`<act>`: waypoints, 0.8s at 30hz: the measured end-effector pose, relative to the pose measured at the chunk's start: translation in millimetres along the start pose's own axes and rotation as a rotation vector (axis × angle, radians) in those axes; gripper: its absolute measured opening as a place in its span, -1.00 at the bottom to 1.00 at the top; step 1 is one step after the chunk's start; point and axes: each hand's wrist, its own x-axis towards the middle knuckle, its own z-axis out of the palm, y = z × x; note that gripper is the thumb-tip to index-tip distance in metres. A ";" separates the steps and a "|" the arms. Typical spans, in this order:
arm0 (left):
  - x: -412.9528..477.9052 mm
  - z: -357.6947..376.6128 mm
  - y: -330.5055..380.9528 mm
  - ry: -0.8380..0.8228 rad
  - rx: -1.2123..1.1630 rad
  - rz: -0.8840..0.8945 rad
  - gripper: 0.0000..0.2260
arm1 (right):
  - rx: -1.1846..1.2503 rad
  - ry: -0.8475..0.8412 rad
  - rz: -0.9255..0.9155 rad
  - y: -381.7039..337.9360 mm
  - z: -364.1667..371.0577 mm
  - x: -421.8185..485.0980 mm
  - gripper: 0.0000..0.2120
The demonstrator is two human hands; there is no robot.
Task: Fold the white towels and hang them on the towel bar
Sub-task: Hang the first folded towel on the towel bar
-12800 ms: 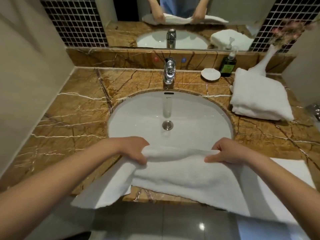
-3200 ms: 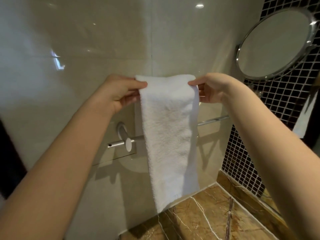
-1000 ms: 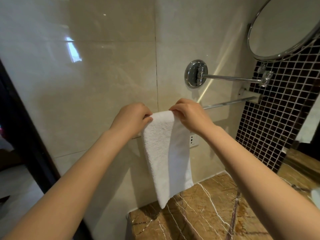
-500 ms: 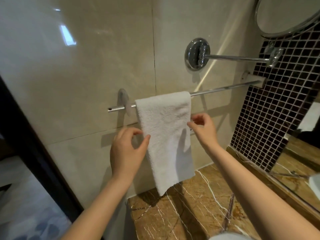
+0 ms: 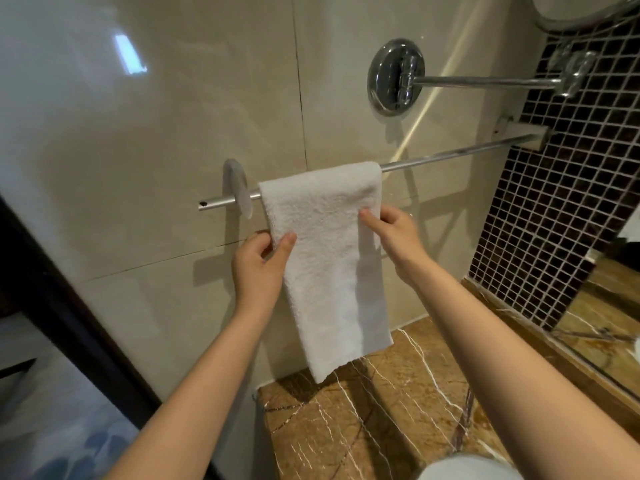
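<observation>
Hanging over the towel bar, a folded white towel is draping down in a narrow strip against the beige tiled wall. Its fold is sitting on the bar near the left end, just beside the round left bracket, and its lower end is dangling above the back left corner of the brown marble surface without clearly touching it.

Both of the person's bare hands are reaching up to the towel a little way below the bar. The left hand is pinching the towel's left edge: the thumb is lying on the front of the cloth and the other fingers are curling round behind the edge, so the hand is closing lightly on the towel. The right hand is gripping the right edge at about the same height, its thumb pressing on the front face and the remaining fingers tucking behind the cloth, where they are hidden.

Above the bar, a round chrome wall mount is carrying a thin arm that is stretching right towards a round mirror, cut off at the top right corner. The bar's right end is meeting a small block beside a strip of dark mosaic tile. A dark door frame is running diagonally along the left side.
</observation>
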 end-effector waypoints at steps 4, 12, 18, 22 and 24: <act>-2.0 1.5 -0.6 0.060 0.004 0.014 -0.57 | -0.021 0.049 -0.122 7.5 3.1 -0.9 -0.65; -11.4 1.8 -4.2 0.041 -0.083 -0.023 -0.69 | 0.037 0.041 -0.086 20.6 -5.6 -7.4 -0.60; -30.4 -2.0 -26.3 -0.078 -0.058 -0.097 -0.73 | 0.005 -0.064 -0.018 42.3 -19.7 -22.6 -0.89; -29.4 -3.5 -28.2 -0.055 -0.026 -0.075 -0.60 | -0.063 -0.047 -0.028 41.4 -18.9 -25.9 -0.78; -29.0 -4.1 -27.9 -0.053 -0.045 -0.079 -0.59 | -0.089 -0.030 -0.033 42.7 -18.1 -26.6 -0.73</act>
